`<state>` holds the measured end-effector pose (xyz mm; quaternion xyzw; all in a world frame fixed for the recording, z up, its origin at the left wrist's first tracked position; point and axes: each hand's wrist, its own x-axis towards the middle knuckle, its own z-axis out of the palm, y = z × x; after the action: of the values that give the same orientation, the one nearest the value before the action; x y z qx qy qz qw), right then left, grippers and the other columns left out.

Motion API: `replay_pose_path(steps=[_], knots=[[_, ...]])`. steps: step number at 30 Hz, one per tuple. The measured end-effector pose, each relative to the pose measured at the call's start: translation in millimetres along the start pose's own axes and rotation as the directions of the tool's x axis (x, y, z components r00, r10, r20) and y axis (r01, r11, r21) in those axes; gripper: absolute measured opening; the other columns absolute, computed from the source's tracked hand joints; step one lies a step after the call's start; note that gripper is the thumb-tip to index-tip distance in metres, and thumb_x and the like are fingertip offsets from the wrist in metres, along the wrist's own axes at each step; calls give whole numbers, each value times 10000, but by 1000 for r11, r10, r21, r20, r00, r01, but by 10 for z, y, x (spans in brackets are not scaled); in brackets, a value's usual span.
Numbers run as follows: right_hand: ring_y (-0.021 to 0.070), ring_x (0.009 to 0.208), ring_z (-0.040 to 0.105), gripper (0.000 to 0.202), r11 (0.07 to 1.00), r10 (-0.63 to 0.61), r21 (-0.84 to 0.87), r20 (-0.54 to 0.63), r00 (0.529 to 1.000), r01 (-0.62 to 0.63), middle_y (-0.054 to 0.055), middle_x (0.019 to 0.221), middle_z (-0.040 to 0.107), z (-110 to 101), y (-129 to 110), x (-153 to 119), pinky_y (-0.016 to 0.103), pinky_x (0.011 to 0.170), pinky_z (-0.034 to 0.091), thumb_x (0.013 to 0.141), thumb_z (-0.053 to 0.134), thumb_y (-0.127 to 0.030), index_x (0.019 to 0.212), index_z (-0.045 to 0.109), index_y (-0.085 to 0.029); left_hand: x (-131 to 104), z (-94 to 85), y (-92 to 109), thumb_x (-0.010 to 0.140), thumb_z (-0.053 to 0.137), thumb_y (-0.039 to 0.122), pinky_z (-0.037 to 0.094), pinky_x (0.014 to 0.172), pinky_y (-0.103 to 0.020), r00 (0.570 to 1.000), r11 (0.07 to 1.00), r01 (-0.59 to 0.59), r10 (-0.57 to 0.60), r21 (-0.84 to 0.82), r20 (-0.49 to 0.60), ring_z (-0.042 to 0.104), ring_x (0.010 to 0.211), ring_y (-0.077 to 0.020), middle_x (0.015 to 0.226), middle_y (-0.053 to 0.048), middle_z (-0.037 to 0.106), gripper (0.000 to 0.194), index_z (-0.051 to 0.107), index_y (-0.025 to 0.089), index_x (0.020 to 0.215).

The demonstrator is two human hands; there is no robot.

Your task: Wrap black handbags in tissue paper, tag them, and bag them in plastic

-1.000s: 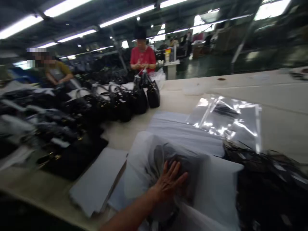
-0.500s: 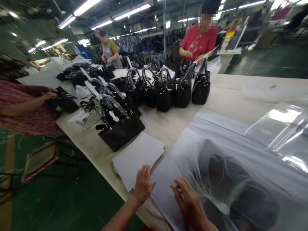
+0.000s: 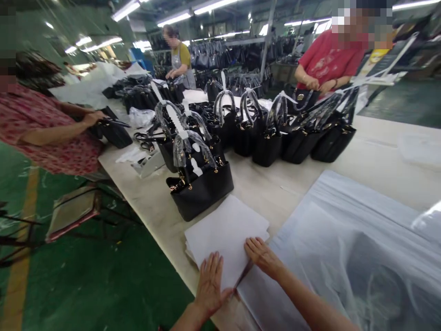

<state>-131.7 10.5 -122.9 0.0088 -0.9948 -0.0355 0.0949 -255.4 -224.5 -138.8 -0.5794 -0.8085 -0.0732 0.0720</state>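
The left hand [image 3: 211,282] lies flat on white sheets [image 3: 223,225], grip apart. The right hand [image 3: 262,256] touches their edge; I cannot tell its grip.

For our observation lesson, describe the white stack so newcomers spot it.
On the pale table, find the nearest black handbag. Closer in, left hand and right hand touch the white stack, smaller and whiter than the bluish sheets beside it.
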Motion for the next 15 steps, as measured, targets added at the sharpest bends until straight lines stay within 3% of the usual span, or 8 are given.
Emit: replay_pose_path(steps=[5,9,12,15], knots=[[221,989,557,241,998,-36,59,150,988,28,139,1069,630,-326,36,92,374,918,399,849,473,-77,1051,603,-90,10,-2,-63,732,579,570,336,990,-474,999,997,-39,36,-63,-41,400,1268,-328,1383,-168,450,875,272,125,1420],[195,820,555,185,996,-26,90,210,977,7,102,854,636,-557,14,209,346,822,409,878,431,-86,868,614,-114,60,-33,-63,760,528,578,389,959,-468,1000,994,-11,10,-106,-15,456,1227,-323,1339,-163,497,811,296,157,1413],[175,712,531,199,999,-25,50,163,986,17,57,730,607,-808,-11,358,327,758,405,886,433,-111,763,586,-143,138,-73,-117,826,469,472,488,851,-435,999,991,23,-28,-132,-33,550,1126,-301,1272,-177,542,750,204,142,1444],[156,660,513,224,999,-40,29,35,999,39,32,677,580,-1161,-5,531,306,680,391,891,427,-116,703,539,-165,341,-123,-276,863,396,266,542,771,-403,987,986,-37,11,-160,-158,608,1030,-272,1214,-154,577,694,70,183,1470]])
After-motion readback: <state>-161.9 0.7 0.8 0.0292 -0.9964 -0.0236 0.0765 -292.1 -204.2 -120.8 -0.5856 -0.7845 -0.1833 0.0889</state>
